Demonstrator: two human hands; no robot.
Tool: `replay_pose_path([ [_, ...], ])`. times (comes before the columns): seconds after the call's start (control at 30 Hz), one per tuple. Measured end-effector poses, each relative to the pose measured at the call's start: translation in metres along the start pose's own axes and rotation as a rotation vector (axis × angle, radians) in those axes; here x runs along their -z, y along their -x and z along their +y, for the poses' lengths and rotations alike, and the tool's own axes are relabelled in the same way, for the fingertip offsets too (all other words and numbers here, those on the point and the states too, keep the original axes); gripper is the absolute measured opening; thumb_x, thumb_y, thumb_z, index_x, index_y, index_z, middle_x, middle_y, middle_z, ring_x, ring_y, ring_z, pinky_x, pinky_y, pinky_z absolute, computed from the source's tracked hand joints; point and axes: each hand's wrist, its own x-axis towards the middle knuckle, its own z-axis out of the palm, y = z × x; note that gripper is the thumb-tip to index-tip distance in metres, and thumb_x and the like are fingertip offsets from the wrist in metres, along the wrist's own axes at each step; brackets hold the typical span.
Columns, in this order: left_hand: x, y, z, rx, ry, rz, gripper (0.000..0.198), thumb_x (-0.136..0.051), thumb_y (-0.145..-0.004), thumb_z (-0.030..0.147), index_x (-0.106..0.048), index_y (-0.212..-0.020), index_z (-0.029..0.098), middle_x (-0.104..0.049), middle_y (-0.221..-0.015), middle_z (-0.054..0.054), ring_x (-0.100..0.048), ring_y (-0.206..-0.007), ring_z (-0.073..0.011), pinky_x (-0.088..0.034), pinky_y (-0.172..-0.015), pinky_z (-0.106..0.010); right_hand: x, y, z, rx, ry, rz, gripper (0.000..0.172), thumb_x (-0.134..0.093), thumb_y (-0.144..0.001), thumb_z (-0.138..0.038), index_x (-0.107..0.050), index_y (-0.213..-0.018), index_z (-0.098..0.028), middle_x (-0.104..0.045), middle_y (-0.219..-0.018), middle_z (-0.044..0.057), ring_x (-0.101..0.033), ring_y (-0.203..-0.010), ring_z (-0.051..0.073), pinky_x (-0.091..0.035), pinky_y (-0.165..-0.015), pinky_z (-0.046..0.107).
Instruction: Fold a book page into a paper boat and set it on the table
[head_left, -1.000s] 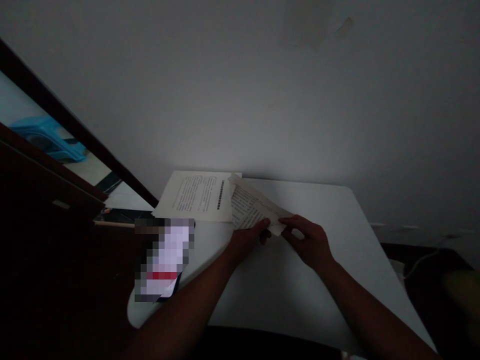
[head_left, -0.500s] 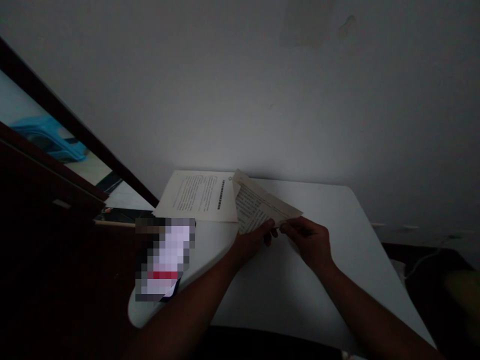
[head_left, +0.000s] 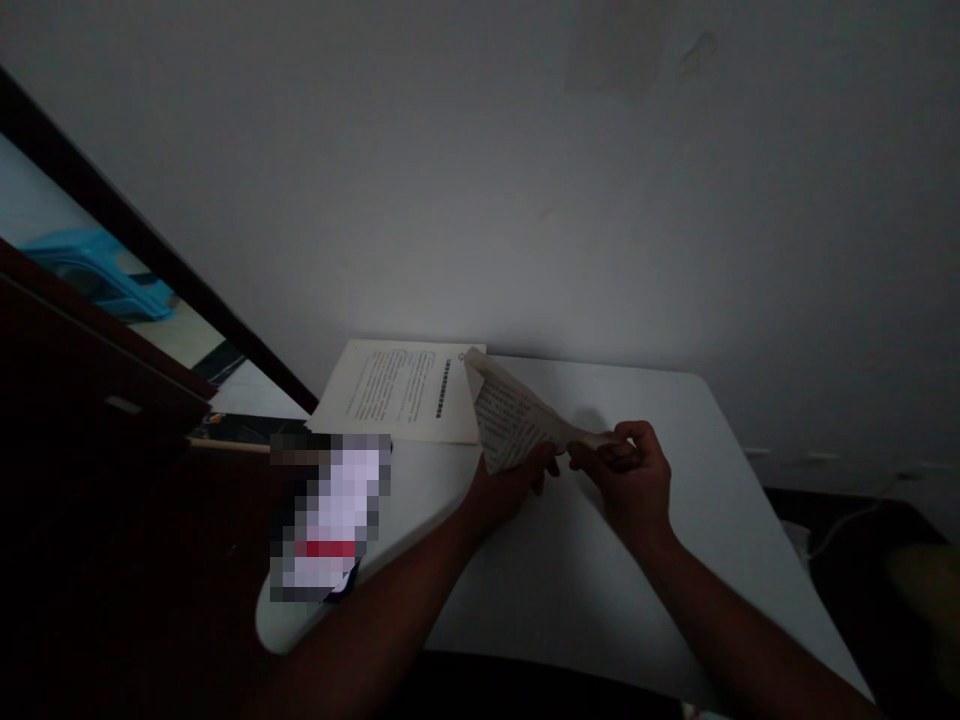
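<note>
A folded sheet of printed paper (head_left: pixel 510 410) is held up between my two hands over the white table. My left hand (head_left: pixel 517 480) pinches its lower edge, thumb on the printed face and fingers curled beneath. At the sheet's right corner, my right hand (head_left: pixel 626 475) is closed on the paper with thumb and fingers. Part of that corner is hidden by the fingers. Behind and left of the folded sheet, flat printed pages (head_left: pixel 394 395) lie on the table, partly covered by the sheet's left tip.
The white table (head_left: pixel 675 410) stands against a grey wall (head_left: pixel 480 200). At its left edge rests a phone (head_left: pixel 337 520) with a lit, pixelated screen. A dark slanted frame (head_left: pixel 165 255) rises at the left, with a blue plastic object (head_left: pixel 105 275) beyond it.
The right part of the folded sheet has bent and narrowed in my right hand, which has shifted slightly right. My left hand keeps its pinch, almost in place.
</note>
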Motion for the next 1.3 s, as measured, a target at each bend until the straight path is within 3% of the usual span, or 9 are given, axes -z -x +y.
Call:
replay_pose_path([
  [0.23,0.000,0.002,-0.003,0.100,-0.146,0.009,0.032,-0.059,-0.077,0.046,-0.058,-0.061,0.017,-0.055,-0.055,0.001,-0.048,-0.049,-0.0097,-0.040,-0.049,-0.021,0.003,-0.004,-0.002,-0.111,-0.062,-0.150,0.047,-0.083,-0.053,-0.031,-0.042,-0.076,-0.024,-0.058,-0.047,-0.008,-0.058,-0.042,0.014,-0.043,-0.043,0.022],
  [0.37,0.000,0.002,-0.009,0.077,-0.099,-0.026,0.034,-0.054,-0.080,0.048,-0.059,-0.068,0.017,-0.056,-0.059,0.001,-0.048,-0.051,-0.0102,-0.039,-0.049,-0.022,0.002,-0.003,0.002,-0.140,-0.077,-0.215,0.048,-0.083,-0.053,-0.033,-0.047,-0.084,-0.024,-0.064,-0.056,-0.005,-0.061,-0.045,0.015,-0.045,-0.044,0.024],
  [0.5,0.002,0.002,-0.010,0.090,-0.022,-0.014,0.035,-0.055,-0.079,0.046,-0.055,-0.060,0.017,-0.049,-0.052,0.002,-0.043,-0.048,-0.0089,-0.034,-0.047,-0.022,0.002,-0.003,0.004,-0.183,-0.069,-0.288,0.049,-0.081,-0.057,-0.035,-0.054,-0.096,-0.022,-0.067,-0.061,-0.002,-0.064,-0.051,0.017,-0.049,-0.052,0.027],
  [0.7,0.001,0.001,-0.008,0.104,0.073,0.055,0.035,-0.058,-0.076,0.039,-0.049,-0.051,0.016,-0.044,-0.046,0.003,-0.037,-0.042,-0.0070,-0.029,-0.043,-0.022,0.003,-0.002,0.004,-0.200,-0.046,-0.309,0.041,-0.075,-0.065,-0.038,-0.058,-0.097,-0.019,-0.069,-0.059,0.000,-0.066,-0.055,0.018,-0.052,-0.060,0.031],
  [0.9,0.006,-0.003,-0.011,0.014,0.042,0.110,0.020,-0.058,-0.072,0.028,-0.051,-0.057,0.017,-0.047,-0.049,0.004,-0.043,-0.045,-0.0090,-0.036,-0.047,-0.022,0.006,-0.003,0.003,-0.142,0.008,-0.382,0.045,-0.076,-0.066,-0.030,-0.058,-0.107,-0.022,-0.071,-0.070,0.001,-0.068,-0.065,0.018,-0.052,-0.065,0.031],
  [1.0,0.009,-0.004,-0.007,-0.111,-0.071,0.147,0.004,-0.056,-0.068,0.021,-0.057,-0.069,0.018,-0.058,-0.065,0.000,-0.054,-0.063,-0.0141,-0.044,-0.062,-0.026,0.008,-0.004,0.003,-0.097,-0.008,-0.393,0.039,-0.071,-0.072,-0.033,-0.058,-0.108,-0.023,-0.071,-0.084,0.003,-0.067,-0.069,0.017,-0.052,-0.066,0.030],
  [1.03,0.010,-0.004,-0.006,-0.152,-0.122,0.146,0.008,-0.054,-0.067,0.019,-0.059,-0.074,0.018,-0.061,-0.072,-0.001,-0.056,-0.071,-0.0158,-0.045,-0.068,-0.028,0.009,-0.005,0.003,-0.086,-0.009,-0.376,0.038,-0.070,-0.073,-0.034,-0.058,-0.108,-0.024,-0.071,-0.085,0.003,-0.067,-0.070,0.017,-0.052,-0.066,0.030],
  [1.13,0.013,-0.004,-0.005,-0.192,-0.264,0.079,0.015,-0.050,-0.066,0.017,-0.060,-0.077,0.018,-0.062,-0.076,-0.003,-0.055,-0.076,-0.0172,-0.044,-0.072,-0.029,0.013,-0.011,0.006,-0.041,-0.024,-0.322,0.036,-0.067,-0.076,-0.034,-0.058,-0.109,-0.024,-0.070,-0.090,0.005,-0.066,-0.073,0.017,-0.052,-0.067,0.031],
  [1.3,0.022,-0.006,-0.010,-0.137,-0.345,-0.104,0.008,-0.049,-0.064,0.017,-0.047,-0.056,0.016,-0.040,-0.053,0.004,-0.039,-0.053,-0.0100,-0.033,-0.052,-0.022,0.027,-0.030,0.010,0.073,-0.157,-0.247,0.035,-0.060,-0.082,-0.034,-0.054,-0.115,-0.024,-0.068,-0.097,0.007,-0.065,-0.073,0.018,-0.052,-0.069,0.036],
])
